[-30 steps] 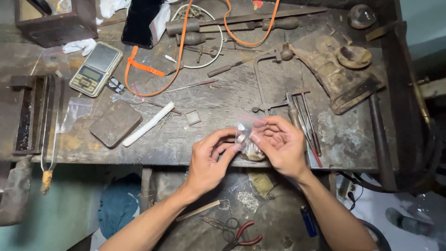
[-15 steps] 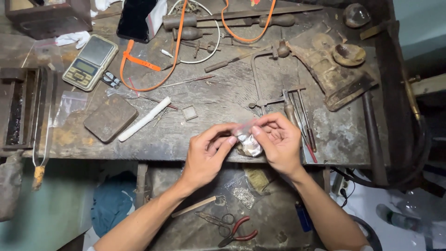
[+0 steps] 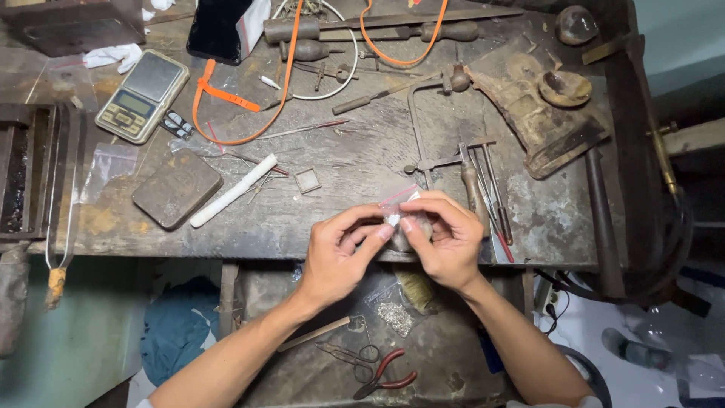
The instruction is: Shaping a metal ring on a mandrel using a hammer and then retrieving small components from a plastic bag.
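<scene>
Both of my hands meet at the front edge of a worn wooden workbench (image 3: pixel 355 162). My left hand (image 3: pixel 343 253) and my right hand (image 3: pixel 445 238) together pinch a small clear plastic zip bag (image 3: pixel 398 202) with a red strip along its top. Something small and silvery shows inside the bag between my fingertips. My fingers hide most of the bag.
On the bench lie a pocket scale (image 3: pixel 142 96), a dark flat block (image 3: pixel 177 188), a white stick (image 3: pixel 233 190), an orange cord (image 3: pixel 226 97), a saw frame (image 3: pixel 423 128), files (image 3: pixel 487 189) and wooden-handled tools (image 3: pixel 377 30). Red-handled pliers (image 3: pixel 385 374) and scissors rest on the lower shelf.
My hands with the bag stay at the bench's front edge; the fingers have shifted slightly on the bag. The camera view has drifted a little.
</scene>
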